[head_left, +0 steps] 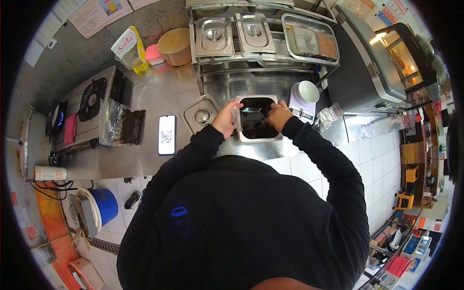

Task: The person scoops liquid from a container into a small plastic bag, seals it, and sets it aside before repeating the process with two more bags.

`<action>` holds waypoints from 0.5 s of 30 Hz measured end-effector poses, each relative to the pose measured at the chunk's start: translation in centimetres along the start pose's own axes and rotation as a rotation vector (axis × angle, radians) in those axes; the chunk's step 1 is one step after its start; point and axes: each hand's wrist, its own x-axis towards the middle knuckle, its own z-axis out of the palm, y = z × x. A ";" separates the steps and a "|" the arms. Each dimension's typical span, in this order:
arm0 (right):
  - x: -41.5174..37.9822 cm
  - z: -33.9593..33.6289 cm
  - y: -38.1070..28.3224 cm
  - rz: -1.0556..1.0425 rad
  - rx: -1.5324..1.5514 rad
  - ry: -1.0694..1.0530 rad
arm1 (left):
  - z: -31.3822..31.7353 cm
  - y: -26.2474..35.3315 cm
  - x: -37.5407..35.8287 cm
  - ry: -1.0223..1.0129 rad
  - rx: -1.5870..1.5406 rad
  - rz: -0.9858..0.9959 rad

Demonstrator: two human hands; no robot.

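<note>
A steel pan [260,140] with dark contents stands on the steel counter in front of my body. My left hand [225,119] is at the pan's left side, its fingers closed round something clear, perhaps a plastic cup, at the rim. Over the pan's right edge, my right hand [279,116] has its fingers bent together; what they hold, if anything, is hidden. A steel lid [202,116] with a round knob lies just left of the pan. To the right is a scale [303,114] with a white bowl [308,93] on it.
A phone [167,135] lies at the left, beside a bag of dark material [129,126] and a gas stove [91,99]. Behind the pan rises a rack [241,62] with lidded pans. A clear plastic packet [328,117] lies right of the scale.
</note>
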 end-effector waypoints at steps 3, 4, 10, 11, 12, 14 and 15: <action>-0.5 -0.8 -0.3 0.151 0.098 0.069 | 3.3 1.1 0.4 0.057 -0.175 -0.053; -0.6 -0.9 -0.2 0.244 0.145 0.087 | 3.2 0.6 1.9 0.112 -0.069 0.070; -3.2 -0.2 -0.5 0.445 0.066 0.046 | 6.1 1.6 2.2 0.133 0.196 0.197; -3.6 -0.1 -1.2 0.448 0.076 0.025 | 6.5 1.9 2.0 0.109 0.232 0.204; -4.0 0.1 -2.1 0.461 0.111 0.023 | 7.1 1.8 2.1 0.073 0.203 0.286; -4.6 0.1 -3.3 0.466 0.205 -0.019 | 6.8 2.0 2.8 -0.009 0.289 0.269; -4.8 0.4 -3.8 0.485 0.237 -0.038 | 6.9 2.2 2.9 -0.051 0.331 0.261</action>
